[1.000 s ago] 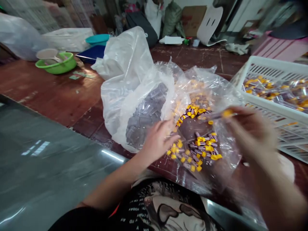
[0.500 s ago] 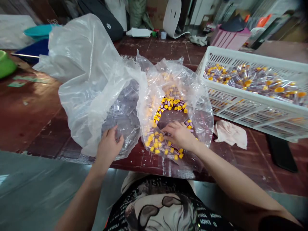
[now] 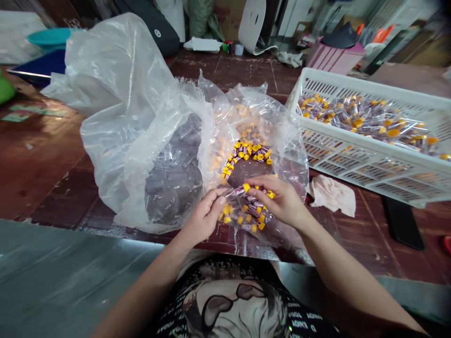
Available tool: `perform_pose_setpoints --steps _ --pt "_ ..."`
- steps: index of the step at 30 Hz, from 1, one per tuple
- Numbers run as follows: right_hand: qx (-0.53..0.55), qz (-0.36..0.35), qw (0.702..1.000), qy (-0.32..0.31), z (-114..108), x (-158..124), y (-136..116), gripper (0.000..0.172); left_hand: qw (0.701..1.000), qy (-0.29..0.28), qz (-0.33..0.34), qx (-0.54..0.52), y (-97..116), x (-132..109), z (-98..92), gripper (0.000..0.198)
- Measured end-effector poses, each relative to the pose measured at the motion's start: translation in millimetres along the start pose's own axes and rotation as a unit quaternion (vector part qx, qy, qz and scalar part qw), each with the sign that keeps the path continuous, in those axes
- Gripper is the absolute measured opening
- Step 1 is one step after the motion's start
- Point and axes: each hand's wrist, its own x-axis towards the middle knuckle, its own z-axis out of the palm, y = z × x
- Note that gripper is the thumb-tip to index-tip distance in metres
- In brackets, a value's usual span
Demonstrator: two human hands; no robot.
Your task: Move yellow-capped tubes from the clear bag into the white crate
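My left hand (image 3: 206, 213) pinches a small clear plastic tube (image 3: 227, 193) between thumb and fingertips. Facing it, my right hand (image 3: 282, 198) grips a yellow cap (image 3: 246, 187) with a purple-patterned stem, which meets the tube's end; how far it sits inside I cannot tell. Beneath both hands lies an open clear bag (image 3: 291, 162) holding many loose yellow-capped purple pieces (image 3: 246, 150). To the left, a large translucent bag (image 3: 116, 141) gapes open on a heap of clear tubes (image 3: 176, 180).
A white slatted basket (image 3: 355, 141) at the right contains many yellow-capped tubes (image 3: 373, 115). In front of it are a pale cloth (image 3: 333, 195) and a black phone-like slab (image 3: 402, 223). A pink box (image 3: 333, 56) stands behind; a teal basin (image 3: 49, 38) is at far left.
My left hand has come out of the large bag and moved right with a clear tube. My right hand has lifted a yellow-capped piece, and the two have been brought together.
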Motion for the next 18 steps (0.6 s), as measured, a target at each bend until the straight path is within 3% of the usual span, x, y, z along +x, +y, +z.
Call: perform_pose_setpoints --steps 4,10,13,15,18 --pt "0.0 -0.008 0.999 0.035 14 -5 -11 0.027 0.999 0.007 0.029 -0.027 9 14 18.2 0.034" --pt "-0.012 -0.029 0.998 0.062 32 -19 -3 0.039 0.989 0.116 0.077 0.047 9 15 39.7 0.025" --pt "-0.015 -0.031 0.999 0.038 29 -16 -1 0.03 0.986 0.088 0.108 0.087 11 14 44.5 0.023" --pt "-0.04 -0.025 0.998 0.045 8 -7 3 0.024 0.982 0.053 0.139 0.115 14 18 36.9 0.027" --pt "-0.141 0.018 0.974 0.176 -67 13 23 0.031 0.958 0.092 0.16 0.218 13 26 -2.4 0.037"
